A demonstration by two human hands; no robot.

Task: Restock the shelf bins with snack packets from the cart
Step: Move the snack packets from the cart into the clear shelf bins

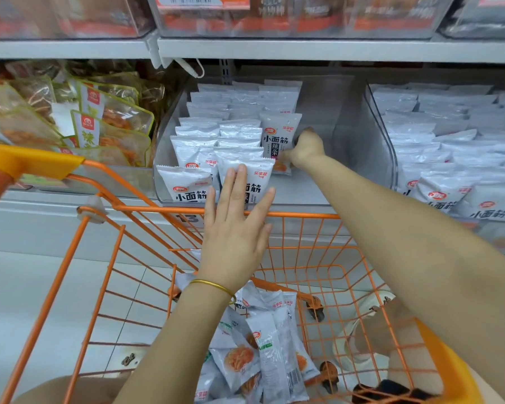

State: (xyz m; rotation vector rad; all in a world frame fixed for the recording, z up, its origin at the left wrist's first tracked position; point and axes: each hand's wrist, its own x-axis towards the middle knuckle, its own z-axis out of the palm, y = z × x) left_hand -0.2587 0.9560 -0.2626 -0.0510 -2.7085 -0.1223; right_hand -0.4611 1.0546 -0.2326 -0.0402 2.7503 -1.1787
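Head view of a shelf restock. The left hand [235,228] is open, its fingers straight and slightly spread. The fingertips lie flat against the front packet [257,173] in the middle bin [347,135], while the palm is over the far rim of the cart [303,214]. A thin gold bracelet [213,285] circles the left wrist. The right hand [306,148] reaches further into the same bin. It grips the right edge of the upright packet [277,132], with the thumb in front and the fingers curled behind.

Counts: two hands, one cart, and three clear bins in view on this shelf level. The middle bin holds white snack packets standing in three columns, full at left and centre. The right column has a few packets far back, then the gripped one, and bare floor in front of it. The right bin [387,147] is packed with the same white packets; they overlap too much to count. The left bin holds clear packets [111,121] with green edges and orange contents. A loose heap of white packets [271,345] lies on the cart floor, too overlapped to count. An upper shelf [303,49] carries more bins, blurred.
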